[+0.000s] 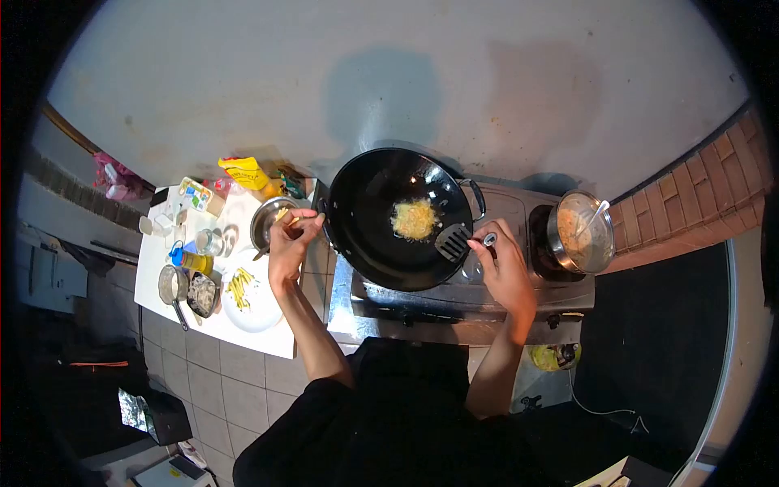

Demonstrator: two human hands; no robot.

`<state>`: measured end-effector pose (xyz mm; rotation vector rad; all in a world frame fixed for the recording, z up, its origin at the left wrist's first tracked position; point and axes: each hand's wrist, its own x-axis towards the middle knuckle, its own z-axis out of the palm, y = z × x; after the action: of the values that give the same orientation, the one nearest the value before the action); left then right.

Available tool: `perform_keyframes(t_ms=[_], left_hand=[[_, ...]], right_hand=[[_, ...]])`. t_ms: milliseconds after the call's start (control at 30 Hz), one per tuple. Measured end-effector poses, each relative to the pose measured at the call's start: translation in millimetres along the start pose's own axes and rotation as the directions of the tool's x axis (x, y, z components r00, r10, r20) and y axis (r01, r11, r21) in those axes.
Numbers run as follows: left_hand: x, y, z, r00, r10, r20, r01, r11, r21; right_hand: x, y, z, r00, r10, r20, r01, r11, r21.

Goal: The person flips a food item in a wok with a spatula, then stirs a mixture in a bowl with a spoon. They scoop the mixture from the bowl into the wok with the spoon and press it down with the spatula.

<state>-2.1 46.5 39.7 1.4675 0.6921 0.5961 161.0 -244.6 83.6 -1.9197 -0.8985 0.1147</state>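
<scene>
A black wok (365,252) stands on the stove, with a yellow bubbling mass of food (415,220) in its middle. Closed round the handle of a slotted spatula (453,243) is my right hand (505,268), at the wok's right side; the spatula's head is inside the wok, beside the food. At the wok's left handle is my left hand (292,243), its fingers bent together near the metal bowl (262,225). Whether those fingers hold the handle or a small piece of food is too small to tell.
On the left, a white table (276,341) bears a plate of green strips (264,315), a small sieve or pan (172,284), a black tray (203,294), bottles and a yellow bag (246,173). A pot with a spoon (600,243) stands right of the wok.
</scene>
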Motion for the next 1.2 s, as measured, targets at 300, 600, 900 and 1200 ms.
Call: perform_keyframes(t_ms=[300, 600, 900, 1200], left_hand=[[0.6, -0.7, 2.7, 1.000, 0.030, -0.001, -0.030, 1.000, -0.010], [5.3, -7.4, 1.6, 0.997, 0.072, 0.008, -0.072, 0.997, 0.030], [3.5, -1.7, 7.0, 0.997, 0.066, -0.047, -0.063, 0.996, 0.063], [2.9, -4.7, 4.3, 0.998, 0.036, -0.060, -0.033, 0.998, 0.045]], right_hand=[[31.6, -1.0, -8.4, 0.965, -0.040, 0.261, 0.080, 0.986, -0.144], [62.0, 9.1, 3.1, 0.954, -0.036, 0.297, 0.096, 0.978, -0.187], [93.7, 21.8, 27.3, 0.989, -0.073, 0.127, 0.104, 0.959, -0.265], [103.8, 19.7, 32.3, 0.996, -0.060, 0.068, 0.077, 0.958, -0.278]])
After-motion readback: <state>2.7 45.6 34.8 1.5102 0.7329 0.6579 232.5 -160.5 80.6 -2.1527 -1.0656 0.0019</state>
